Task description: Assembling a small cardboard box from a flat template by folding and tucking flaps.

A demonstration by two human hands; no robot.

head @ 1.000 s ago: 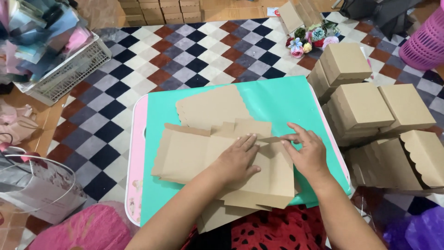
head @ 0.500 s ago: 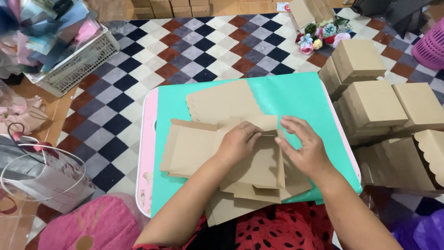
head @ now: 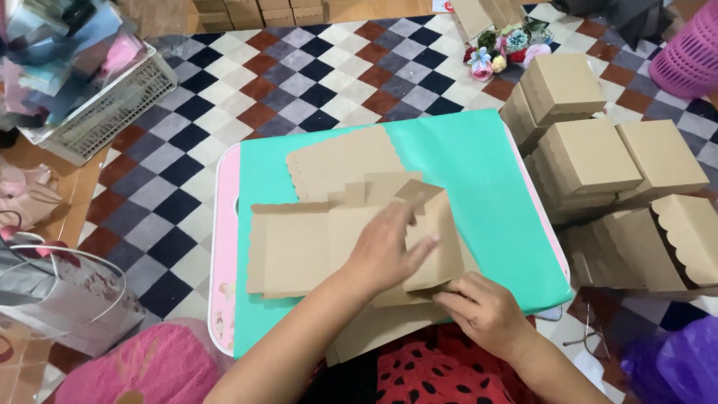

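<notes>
On the green table point(head: 479, 164), the left hand point(head: 385, 251) presses flat, fingers spread, on a cardboard blank point(head: 299, 251); the right hand point(head: 486, 310) pinches its near flap. Assembled boxes point(head: 591, 157) stand closed alongside.

Two hands were in view, the left hand point(head: 385, 251) and the right hand point(head: 482, 310). Under their fingers lay one unfolded cardboard blank point(head: 329, 243). Beyond the fingertips lay one scalloped cardboard sheet point(head: 340, 161). Four folded brown boxes point(head: 587, 157) stood right of the fingers.

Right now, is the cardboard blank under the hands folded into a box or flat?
Mostly flat: the cardboard blank lies spread on the green table, one panel lifted by the left hand.
</notes>
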